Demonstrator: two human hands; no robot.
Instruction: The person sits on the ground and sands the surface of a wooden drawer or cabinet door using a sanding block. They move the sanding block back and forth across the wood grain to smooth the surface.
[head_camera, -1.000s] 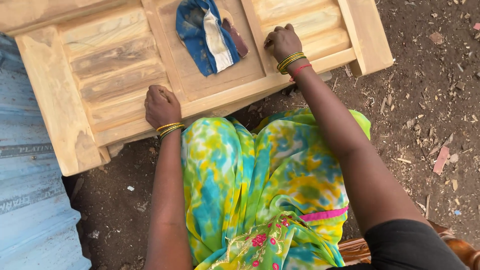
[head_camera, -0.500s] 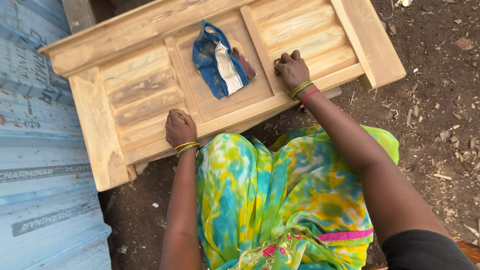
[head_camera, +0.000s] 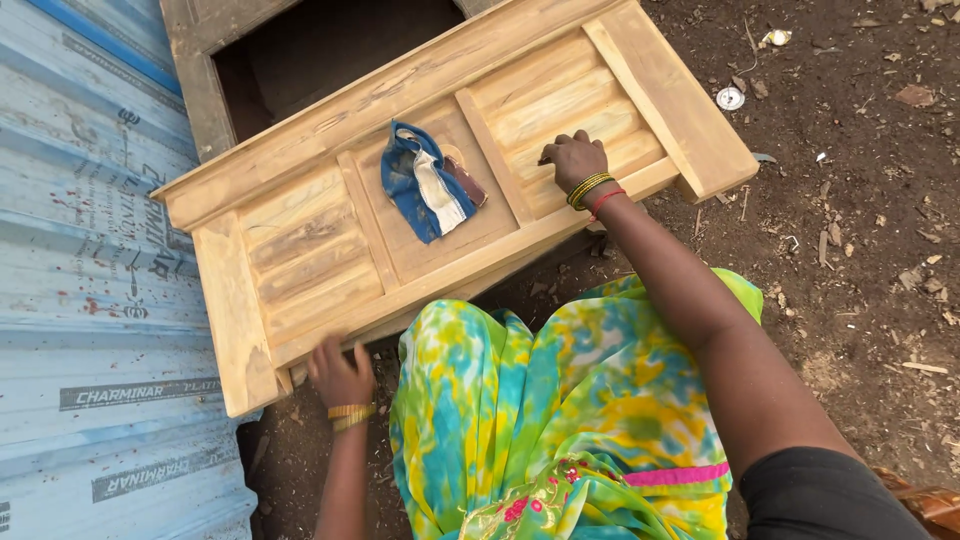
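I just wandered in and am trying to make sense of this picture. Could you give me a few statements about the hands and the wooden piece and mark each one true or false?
1. The right hand rests on top of the wooden panelled frame. True.
2. The left hand holds the blue cloth. False: it grips the frame's near lower edge; the cloth lies loose on the middle panel.
3. Both wrists wear bangles. True.
4. The frame lies on a tiled floor. False: it lies over bare dirt ground, beside a corrugated sheet.
5. The right hand's fingers are spread flat. False: they are curled under.
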